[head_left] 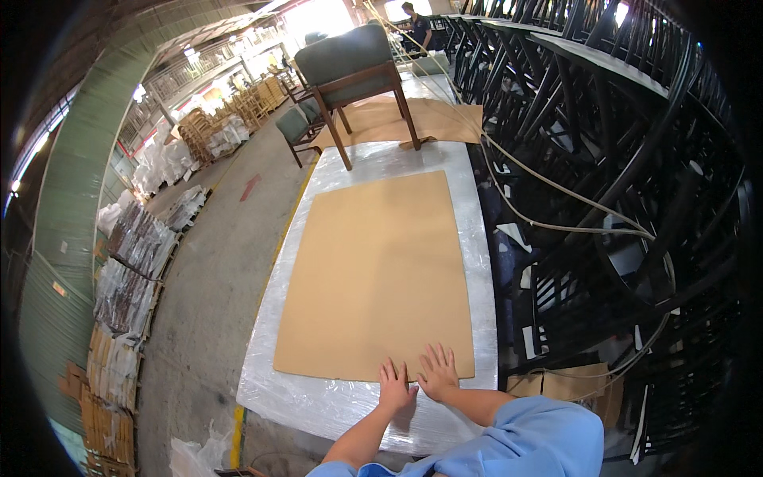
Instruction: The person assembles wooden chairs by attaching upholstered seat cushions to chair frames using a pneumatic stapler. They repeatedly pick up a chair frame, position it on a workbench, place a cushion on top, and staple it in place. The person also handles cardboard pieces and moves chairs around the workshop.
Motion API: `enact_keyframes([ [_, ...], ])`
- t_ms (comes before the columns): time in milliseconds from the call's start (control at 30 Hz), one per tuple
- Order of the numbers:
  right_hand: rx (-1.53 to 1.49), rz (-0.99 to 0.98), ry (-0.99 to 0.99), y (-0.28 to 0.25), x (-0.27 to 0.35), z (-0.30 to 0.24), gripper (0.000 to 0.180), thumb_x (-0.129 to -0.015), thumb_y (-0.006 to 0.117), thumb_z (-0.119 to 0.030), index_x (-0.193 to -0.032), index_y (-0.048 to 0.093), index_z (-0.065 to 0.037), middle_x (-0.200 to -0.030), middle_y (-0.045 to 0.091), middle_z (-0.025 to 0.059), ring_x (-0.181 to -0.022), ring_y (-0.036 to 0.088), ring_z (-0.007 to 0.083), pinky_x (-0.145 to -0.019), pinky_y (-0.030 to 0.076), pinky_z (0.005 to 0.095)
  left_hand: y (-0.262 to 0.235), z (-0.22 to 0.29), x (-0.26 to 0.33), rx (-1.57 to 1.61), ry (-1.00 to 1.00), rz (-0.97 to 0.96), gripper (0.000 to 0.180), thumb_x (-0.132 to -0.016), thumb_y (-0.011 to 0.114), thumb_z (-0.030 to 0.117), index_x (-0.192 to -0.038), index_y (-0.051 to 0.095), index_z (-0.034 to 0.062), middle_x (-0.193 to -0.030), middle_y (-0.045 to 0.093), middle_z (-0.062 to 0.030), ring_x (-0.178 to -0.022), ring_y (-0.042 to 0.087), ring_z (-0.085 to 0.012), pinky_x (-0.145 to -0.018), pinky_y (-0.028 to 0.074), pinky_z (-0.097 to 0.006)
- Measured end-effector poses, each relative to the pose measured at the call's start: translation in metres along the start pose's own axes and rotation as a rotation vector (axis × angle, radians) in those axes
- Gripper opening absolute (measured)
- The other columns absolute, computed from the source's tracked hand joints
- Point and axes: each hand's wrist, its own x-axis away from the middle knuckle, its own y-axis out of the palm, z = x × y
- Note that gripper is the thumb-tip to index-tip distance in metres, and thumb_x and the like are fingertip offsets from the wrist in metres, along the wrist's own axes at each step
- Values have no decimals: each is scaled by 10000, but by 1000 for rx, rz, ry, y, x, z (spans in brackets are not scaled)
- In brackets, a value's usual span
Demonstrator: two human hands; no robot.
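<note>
Here the left hand and the right hand lie flat, fingers spread and grasping nothing, side by side on the near edge of a large rectangular sheet of tan corrugated cardboard. The sheet lies flat and roughly centred on a wider sheet of clear, crinkled plastic film, which shows as a border on all four sides. Judged from this layout, the laying-down of the two layers is done; the film's margins are not yet folded over, and nothing stands on the cardboard.

The film rests on a grey concrete floor marked by a yellow painted line. To the left, bundles of flattened cartons lie along a green corrugated wall. To the right stand stacked black chair frames, with a pale hose trailing across them. Beyond the far edge of the film, a wooden armchair with grey-green cushions stands on another brown sheet. Farther off, a person works in the bright background.
</note>
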Motion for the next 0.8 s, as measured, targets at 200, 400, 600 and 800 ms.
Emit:
enact_keyframes([
  [200, 46, -9, 6, 6, -1, 0, 669, -984, 472, -492, -1534, 445, -111, -1682, 199, 164, -1565, 65, 396, -1228, 17, 630, 2, -1, -3, 6, -13, 15, 930, -845, 749, 485, -1587, 328, 115, -1641, 110, -335, -1499, 94, -575, -1214, 180, -623],
  [400, 22, -42, 21, 9, 0, 0, 670, -991, 447, -505, -1532, 445, -110, -1685, 195, 158, -1563, 65, 403, -1228, 12, 630, 10, -1, 0, 11, -25, 15, 919, -856, 736, 487, -1587, 327, 109, -1639, 117, -336, -1494, 108, -578, -1213, 183, -624],
  [600, 2, -65, 26, 16, 1, 2, 666, -997, 436, -500, -1535, 442, -108, -1690, 175, 158, -1563, 61, 407, -1226, 17, 631, 4, 1, 0, 26, -28, -5, 903, -873, 722, 484, -1577, 334, 72, -1629, 99, -366, -1484, 105, -595, -1216, 189, -608],
  [800, 1, -65, 20, 13, -1, 5, 664, -999, 438, -494, -1536, 439, -103, -1690, 169, 164, -1560, 61, 411, -1225, 21, 631, 8, 4, -2, 2, -22, 10, 917, -863, 735, 484, -1585, 322, 99, -1638, 107, -345, -1491, 120, -578, -1214, 182, -618],
])
